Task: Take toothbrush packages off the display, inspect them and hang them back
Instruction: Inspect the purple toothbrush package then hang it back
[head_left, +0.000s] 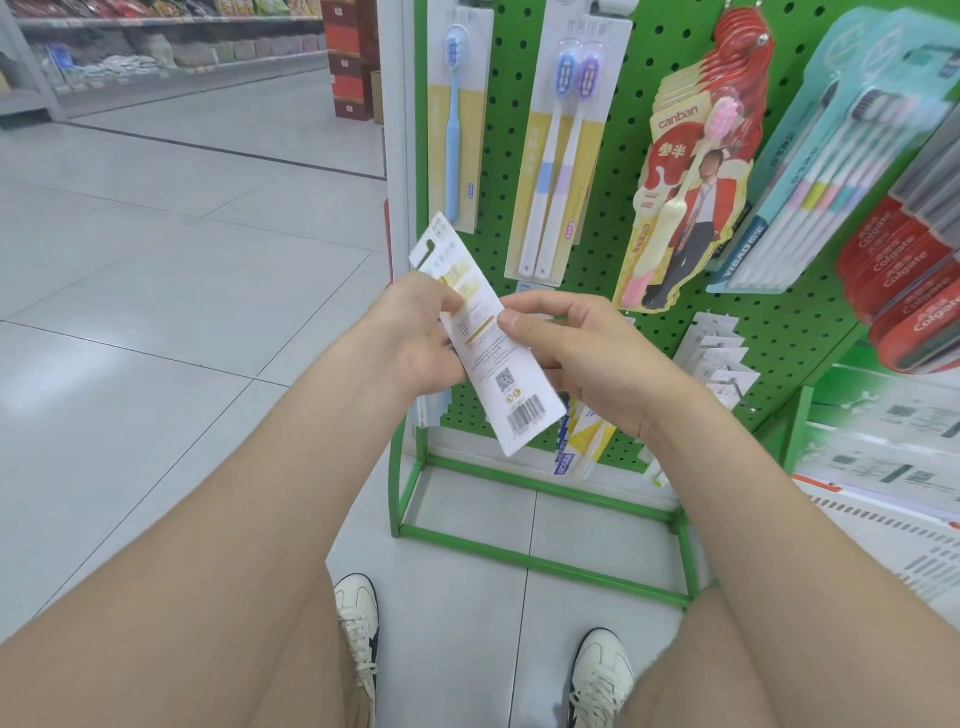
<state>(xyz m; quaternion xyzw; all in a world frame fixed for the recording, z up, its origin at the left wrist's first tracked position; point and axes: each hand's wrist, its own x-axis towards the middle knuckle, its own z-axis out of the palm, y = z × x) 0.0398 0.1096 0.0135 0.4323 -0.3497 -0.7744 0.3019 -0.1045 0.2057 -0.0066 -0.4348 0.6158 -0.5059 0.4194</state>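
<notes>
Both hands hold one toothbrush package (493, 358). The left hand (415, 332) is curled round its left long edge with the thumb on the printed face, and the right hand (587, 353) pinches the right long edge, thumb on top and fingers behind. The package is off its hook and tilted, with its back and barcode toward the camera. Its top corner points up and left, just under the bottom edge of a hanging single blue brush pack (457, 119). Its barcode corner hangs low in front of the lower left part of the green pegboard display (498, 156). To the right along the board hang a twin pack (566, 156), a red pack (691, 208), a teal multi-pack (831, 171) and red Colgate packs (904, 275) at the right edge. The display's green base frame (540, 564) sits on the floor, just ahead of two white shoes (358, 618). Beyond the display's left edge, pale tiled floor (156, 312) spreads toward distant shelves (156, 52).
</notes>
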